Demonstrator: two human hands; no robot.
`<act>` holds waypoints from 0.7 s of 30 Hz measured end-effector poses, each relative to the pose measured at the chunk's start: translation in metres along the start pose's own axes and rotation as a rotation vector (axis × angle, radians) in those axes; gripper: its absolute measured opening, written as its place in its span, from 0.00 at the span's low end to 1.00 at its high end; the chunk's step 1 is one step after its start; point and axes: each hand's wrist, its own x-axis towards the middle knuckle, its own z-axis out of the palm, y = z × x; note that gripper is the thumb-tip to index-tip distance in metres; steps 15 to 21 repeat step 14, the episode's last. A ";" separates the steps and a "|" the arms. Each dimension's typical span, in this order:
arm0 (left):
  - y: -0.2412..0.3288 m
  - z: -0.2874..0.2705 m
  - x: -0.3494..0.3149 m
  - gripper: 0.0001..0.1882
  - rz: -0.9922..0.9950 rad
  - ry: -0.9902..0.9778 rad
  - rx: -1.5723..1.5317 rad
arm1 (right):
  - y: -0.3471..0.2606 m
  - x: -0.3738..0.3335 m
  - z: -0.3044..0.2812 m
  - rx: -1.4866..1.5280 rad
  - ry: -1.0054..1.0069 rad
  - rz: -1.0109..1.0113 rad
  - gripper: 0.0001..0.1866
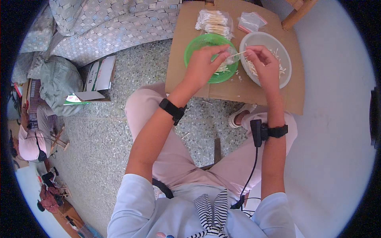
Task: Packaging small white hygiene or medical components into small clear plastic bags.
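Note:
My left hand [203, 65] is closed on a small clear plastic bag [231, 58] above the green mesh basket [188, 50]. Several cotton swabs [222, 69] lie inside that basket. Over the left side of the white bowl [289, 59], the fingers of my right hand [265, 65] pinch a single cotton swab [240, 53], whose far end points at the bag's mouth. Whether its tip is inside the bag, I cannot tell. Loose cotton swabs [282, 71] fill part of the bowl, partly hidden by my right hand.
Cardboard [180, 81] covers the low table. Bagged cotton swabs [214, 23] and flat clear bags [251, 22] lie at its far side. A wall [329, 119] stands right; an opened carton [101, 75] sits on the floor left. Another person [33, 142] is at far left.

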 end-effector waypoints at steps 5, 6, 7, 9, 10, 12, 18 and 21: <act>0.003 0.003 -0.003 0.17 -0.070 -0.007 -0.105 | 0.001 -0.005 0.011 -0.317 -0.194 -0.077 0.11; 0.000 0.004 -0.003 0.18 -0.059 0.005 -0.116 | 0.003 -0.005 0.012 -0.407 -0.250 -0.187 0.12; -0.003 0.004 -0.003 0.18 -0.047 0.017 -0.128 | 0.004 -0.005 0.012 -0.405 -0.251 -0.188 0.12; 0.000 0.005 -0.003 0.19 -0.098 0.001 -0.170 | 0.004 -0.004 0.010 -0.391 -0.176 -0.250 0.14; 0.001 0.005 -0.002 0.19 -0.149 -0.013 -0.211 | 0.004 -0.003 0.007 -0.392 -0.175 -0.248 0.14; -0.006 0.005 -0.002 0.19 -0.101 0.024 -0.211 | -0.003 0.001 0.001 -0.305 -0.106 -0.055 0.14; -0.005 0.006 -0.004 0.19 -0.028 0.066 -0.173 | 0.000 0.006 -0.013 -0.462 -0.092 0.044 0.16; -0.005 0.006 -0.004 0.19 -0.028 0.066 -0.173 | 0.000 0.006 -0.013 -0.462 -0.092 0.044 0.16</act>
